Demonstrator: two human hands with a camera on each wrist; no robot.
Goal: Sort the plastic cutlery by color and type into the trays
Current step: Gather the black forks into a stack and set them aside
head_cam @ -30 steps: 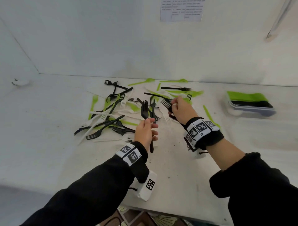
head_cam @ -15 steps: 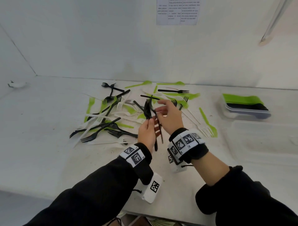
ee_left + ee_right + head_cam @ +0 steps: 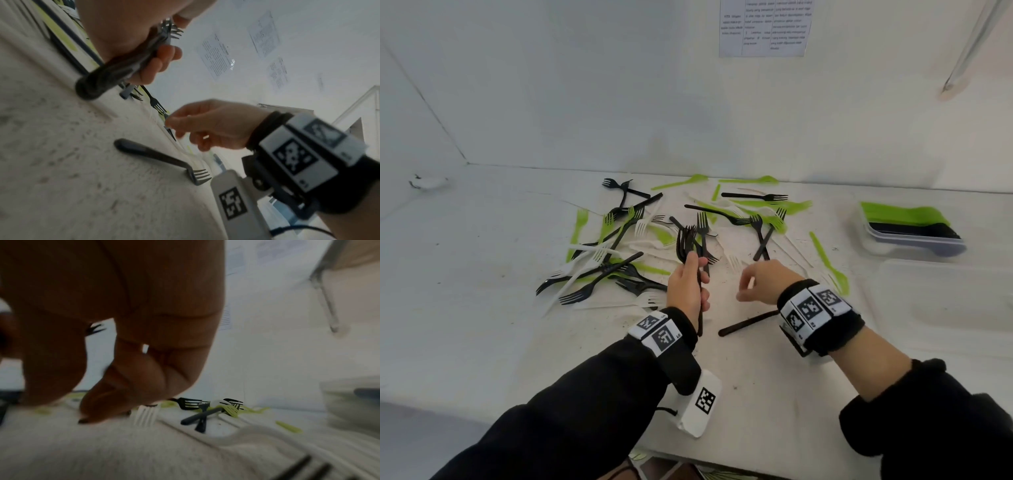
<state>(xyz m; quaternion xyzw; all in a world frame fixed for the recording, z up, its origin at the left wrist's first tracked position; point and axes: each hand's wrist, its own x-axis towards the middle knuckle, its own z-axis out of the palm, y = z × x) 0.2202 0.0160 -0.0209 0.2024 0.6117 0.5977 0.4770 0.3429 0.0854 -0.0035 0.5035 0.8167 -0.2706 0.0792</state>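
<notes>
- Black forks (image 3: 690,245) stand as a bunch in the left hand (image 3: 686,287) at the centre of the head view, its fingers wrapped round the handles and the prongs pointing up; gathering one colour and type in one fist probably saves trips to the trays.
- One loose black fork (image 3: 748,323) lies flat on the table (image 3: 482,274) just below the right hand (image 3: 763,281), handle toward the lower left; in the left wrist view its prongs end right by the wrist device.
- That right hand hovers low with its fingers loosely curled and grasping nothing, so it is free, likely ready to collect the loose fork.
- Mixed cutlery (image 3: 619,246), black, white and green, sits tangled across the middle of the frame, not yet sorted.
- Stacked trays (image 3: 914,236) at the right edge already hold green and black pieces; a clear empty tray (image 3: 945,308) sits below them, within reach of the right arm.
</notes>
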